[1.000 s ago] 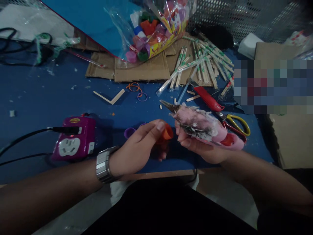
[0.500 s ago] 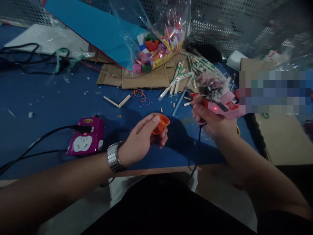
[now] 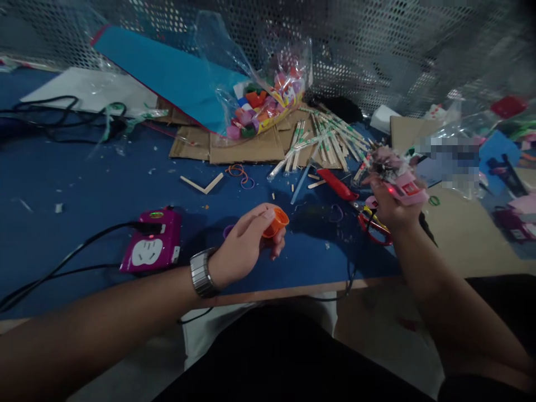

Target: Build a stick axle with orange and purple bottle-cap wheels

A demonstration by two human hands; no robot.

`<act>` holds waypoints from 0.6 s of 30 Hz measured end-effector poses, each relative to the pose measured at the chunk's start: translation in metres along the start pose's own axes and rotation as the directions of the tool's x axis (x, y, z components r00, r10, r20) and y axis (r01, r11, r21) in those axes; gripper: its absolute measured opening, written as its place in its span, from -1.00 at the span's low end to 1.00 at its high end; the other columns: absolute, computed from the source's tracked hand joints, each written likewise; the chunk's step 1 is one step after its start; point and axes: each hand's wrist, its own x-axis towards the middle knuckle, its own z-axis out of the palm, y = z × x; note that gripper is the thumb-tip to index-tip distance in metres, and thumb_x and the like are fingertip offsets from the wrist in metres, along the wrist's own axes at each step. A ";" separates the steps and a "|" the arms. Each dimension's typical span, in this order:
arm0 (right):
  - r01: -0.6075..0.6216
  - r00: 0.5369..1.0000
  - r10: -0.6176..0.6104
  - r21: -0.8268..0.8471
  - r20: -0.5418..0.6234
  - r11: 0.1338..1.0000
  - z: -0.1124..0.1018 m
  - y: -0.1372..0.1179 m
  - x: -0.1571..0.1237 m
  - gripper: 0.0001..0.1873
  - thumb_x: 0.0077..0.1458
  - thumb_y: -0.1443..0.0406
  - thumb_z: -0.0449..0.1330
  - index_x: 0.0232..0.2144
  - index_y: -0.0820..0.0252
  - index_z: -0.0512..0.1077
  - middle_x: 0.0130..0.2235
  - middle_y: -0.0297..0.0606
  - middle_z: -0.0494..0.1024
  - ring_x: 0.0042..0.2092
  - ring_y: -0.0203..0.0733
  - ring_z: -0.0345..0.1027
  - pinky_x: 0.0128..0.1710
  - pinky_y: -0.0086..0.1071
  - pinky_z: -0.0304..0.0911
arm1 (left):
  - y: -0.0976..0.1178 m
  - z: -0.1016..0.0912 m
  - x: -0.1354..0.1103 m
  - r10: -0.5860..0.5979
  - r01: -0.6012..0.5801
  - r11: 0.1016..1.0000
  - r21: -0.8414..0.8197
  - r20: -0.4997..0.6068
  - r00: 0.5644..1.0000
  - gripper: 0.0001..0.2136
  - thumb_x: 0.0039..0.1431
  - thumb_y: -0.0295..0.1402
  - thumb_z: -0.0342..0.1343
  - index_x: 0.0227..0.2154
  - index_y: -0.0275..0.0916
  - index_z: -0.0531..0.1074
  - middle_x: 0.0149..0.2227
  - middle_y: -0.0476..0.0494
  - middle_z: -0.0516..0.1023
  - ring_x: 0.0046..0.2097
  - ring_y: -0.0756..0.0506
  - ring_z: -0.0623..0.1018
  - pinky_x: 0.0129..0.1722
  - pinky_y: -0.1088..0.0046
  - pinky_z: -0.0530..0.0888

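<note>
My left hand (image 3: 243, 243), with a metal watch (image 3: 202, 273) on the wrist, pinches a small orange plastic cup (image 3: 280, 221) between thumb and fingers above the blue table. The cup's open side faces up and to the right. My right hand (image 3: 391, 205) grips a pink glue gun (image 3: 409, 188) with a lit red lamp and a grimy, stuck-over top; its nozzle cannot be made out. A black cord runs down from it past the table edge. Scissors (image 3: 374, 229) with red and yellow handles and a red-handled tool (image 3: 338, 185) lie near that hand.
A purple power socket (image 3: 153, 240) with black cables sits left. Behind are wrapped wooden sticks (image 3: 320, 139), a bag of coloured plastic pieces (image 3: 263, 106), cardboard (image 3: 247, 148) and a blue sheet (image 3: 167, 72). Two joined sticks (image 3: 204, 185) and rubber bands (image 3: 240, 176) lie mid-table.
My right hand has moved right with the glue gun, uncovering the scissors and the red-handled tool. My left hand still holds the orange cup in nearly the same place. The view has shifted slightly.
</note>
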 end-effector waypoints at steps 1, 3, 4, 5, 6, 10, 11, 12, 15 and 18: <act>0.040 0.999 -0.041 -0.040 -0.030 0.998 0.000 -0.001 -0.001 -0.76 0.30 0.11 0.35 -0.40 0.01 0.62 -0.37 -0.18 0.66 -0.05 0.19 0.63 0.33 0.36 0.33 | 0.000 0.000 0.000 -0.001 0.001 1.000 0.003 0.003 1.000 -0.72 0.46 -0.07 0.15 -0.18 -0.21 0.41 -0.43 0.04 0.43 -0.47 0.00 0.50 -0.47 0.49 0.43; 0.110 0.992 -0.115 -0.094 -0.050 0.990 0.002 -0.007 -0.003 -0.80 0.25 0.13 0.40 -0.40 0.01 0.61 -0.33 -0.15 0.67 -0.04 0.21 0.63 0.30 0.34 0.35 | -0.001 -0.001 0.000 0.000 0.000 1.000 0.009 0.006 1.000 -0.72 0.46 -0.07 0.14 -0.17 -0.21 0.41 -0.43 0.04 0.43 -0.47 0.00 0.50 -0.47 0.49 0.43; 0.127 0.990 -0.133 -0.105 -0.048 0.986 0.003 -0.010 -0.004 -0.83 0.23 0.15 0.43 -0.38 0.02 0.60 -0.28 -0.13 0.68 -0.02 0.24 0.62 0.25 0.32 0.40 | -0.001 -0.001 0.000 0.001 -0.001 1.000 0.012 0.006 1.000 -0.72 0.45 -0.07 0.14 -0.17 -0.21 0.41 -0.43 0.04 0.43 -0.47 0.00 0.49 -0.47 0.49 0.43; 0.131 0.989 -0.137 -0.106 -0.047 0.986 0.004 -0.012 -0.005 -0.85 0.21 0.17 0.44 -0.36 0.02 0.60 -0.23 -0.10 0.69 0.02 0.26 0.61 0.20 0.30 0.44 | -0.001 -0.002 0.000 0.001 -0.001 1.000 0.015 0.007 1.000 -0.72 0.45 -0.07 0.14 -0.17 -0.21 0.41 -0.43 0.04 0.43 -0.47 0.00 0.49 -0.47 0.49 0.43; 0.124 0.990 -0.129 -0.099 -0.049 0.987 0.005 -0.013 -0.006 -0.87 0.20 0.18 0.45 -0.34 0.03 0.60 -0.19 -0.08 0.70 0.07 0.29 0.59 0.18 0.28 0.46 | -0.001 -0.002 0.000 -0.001 0.001 1.000 0.019 0.008 1.000 -0.72 0.45 -0.07 0.14 -0.17 -0.21 0.41 -0.43 0.04 0.43 -0.47 0.01 0.49 -0.47 0.49 0.42; 0.126 0.983 -0.140 -0.117 -0.118 0.985 0.005 -0.012 -0.008 -0.86 0.31 0.18 0.39 -0.32 0.03 0.63 -0.16 -0.09 0.73 0.15 0.28 0.56 0.30 0.35 0.35 | 0.000 -0.001 0.000 -0.010 0.010 0.999 0.031 0.009 1.000 -0.72 0.45 -0.07 0.14 -0.16 -0.21 0.40 -0.43 0.04 0.42 -0.47 0.00 0.49 -0.47 0.49 0.42; 0.127 0.982 -0.143 -0.125 -0.127 0.984 0.005 -0.010 -0.009 -0.83 0.33 0.17 0.37 -0.34 0.04 0.63 -0.20 -0.11 0.73 0.13 0.27 0.56 0.33 0.39 0.31 | 0.000 -0.001 -0.001 -0.011 0.010 0.999 0.032 0.010 1.000 -0.71 0.45 -0.06 0.14 -0.16 -0.21 0.40 -0.43 0.04 0.42 -0.47 0.00 0.49 -0.47 0.49 0.42; 0.123 0.981 -0.140 -0.132 -0.131 0.984 0.005 -0.009 -0.009 -0.80 0.35 0.16 0.36 -0.35 0.03 0.63 -0.23 -0.12 0.72 0.12 0.26 0.57 0.35 0.42 0.28 | 0.000 -0.001 -0.001 -0.010 0.010 0.999 0.032 0.011 1.000 -0.71 0.46 -0.06 0.14 -0.16 -0.21 0.40 -0.43 0.04 0.42 -0.47 0.00 0.48 -0.47 0.48 0.42; 0.103 0.987 -0.119 -0.143 -0.107 0.984 0.005 -0.009 -0.008 -0.77 0.37 0.16 0.34 -0.37 0.00 0.64 -0.28 -0.15 0.71 0.11 0.25 0.57 0.41 0.45 0.18 | 0.001 -0.001 -0.001 -0.005 0.004 0.999 0.032 0.017 1.000 -0.71 0.46 -0.06 0.14 -0.16 -0.21 0.40 -0.43 0.04 0.42 -0.46 0.01 0.48 -0.46 0.49 0.42; 0.112 0.989 -0.120 -0.097 -0.087 0.989 0.006 -0.018 -0.008 -0.80 0.35 0.20 0.34 -0.37 -0.01 0.64 -0.31 -0.18 0.68 0.06 0.20 0.59 0.36 0.37 0.27 | 0.000 -0.001 0.000 0.005 -0.006 0.999 0.032 0.022 1.000 -0.71 0.48 -0.05 0.14 -0.16 -0.20 0.40 -0.43 0.04 0.42 -0.46 0.01 0.48 -0.46 0.49 0.42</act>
